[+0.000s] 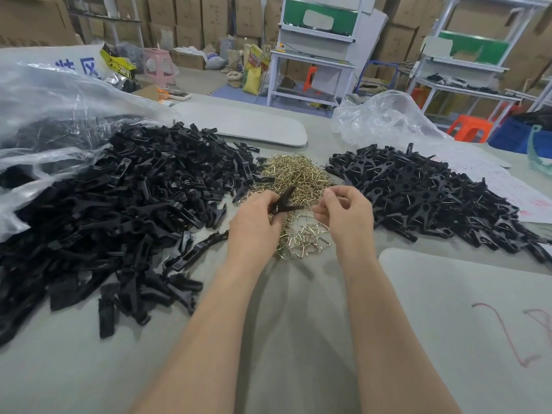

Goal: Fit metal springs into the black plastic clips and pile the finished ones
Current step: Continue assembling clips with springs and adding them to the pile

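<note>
Left hand (pixel 257 216) has its grip curled round one black clip (pixel 288 203), held just above the spring heap (pixel 295 177), with the clip's splayed end pointing across at the other hand. Right hand (pixel 346 210): fingertips (pixel 327 193) pressed together just off the clip's tip. Probably pinching a single spring, but the wire is too thin to see, so I can't tell.

Step in hand looks like spring insertion. To do it well:
- keep the left grip back on the clip's tail, so the mouth stays clear for the wire
- feed one spring only (they tangle in that heap, so shake strays off first)
- bring the spring in line with the clip, not across it
- seat both legs and check for snap-back before letting go

Loose clips (pixel 134 204) lie outboard of the left grip and the finished pile (pixel 433 198) outboard of the right, so drop-off should go right. All of it sits on the grey surface (pixel 298 324).
</note>
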{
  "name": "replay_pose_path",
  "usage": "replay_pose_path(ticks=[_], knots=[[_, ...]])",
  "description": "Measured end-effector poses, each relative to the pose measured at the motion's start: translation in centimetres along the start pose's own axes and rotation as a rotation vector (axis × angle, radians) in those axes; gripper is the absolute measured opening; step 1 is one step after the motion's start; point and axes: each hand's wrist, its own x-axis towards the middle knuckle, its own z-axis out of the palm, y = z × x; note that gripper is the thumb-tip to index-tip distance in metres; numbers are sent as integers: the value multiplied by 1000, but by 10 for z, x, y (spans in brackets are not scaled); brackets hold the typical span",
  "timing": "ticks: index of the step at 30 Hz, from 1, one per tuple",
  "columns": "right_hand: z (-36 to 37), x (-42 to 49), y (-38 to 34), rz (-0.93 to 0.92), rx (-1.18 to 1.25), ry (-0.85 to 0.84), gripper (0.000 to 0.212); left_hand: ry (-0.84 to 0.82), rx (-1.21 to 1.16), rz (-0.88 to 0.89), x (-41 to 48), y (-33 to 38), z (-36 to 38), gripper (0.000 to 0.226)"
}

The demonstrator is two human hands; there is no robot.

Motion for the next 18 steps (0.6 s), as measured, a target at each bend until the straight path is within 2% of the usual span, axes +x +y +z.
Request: replay_pose_path(ticks=[2, 8, 14, 18], knots=[[-2, 0, 0, -19, -52, -14, 15, -23, 18, 28, 0, 0, 0, 23], [-4, -2, -5, -98, -279, -204, 21, -31, 59, 96, -1, 1, -1, 26], [-2, -5, -4, -195, -508, -132, 6, -55, 98, 139, -2, 2, -1, 27], [-4, -3, -3, -189, -573, -132, 7, -55, 94, 155, -3, 2, -2, 25]])
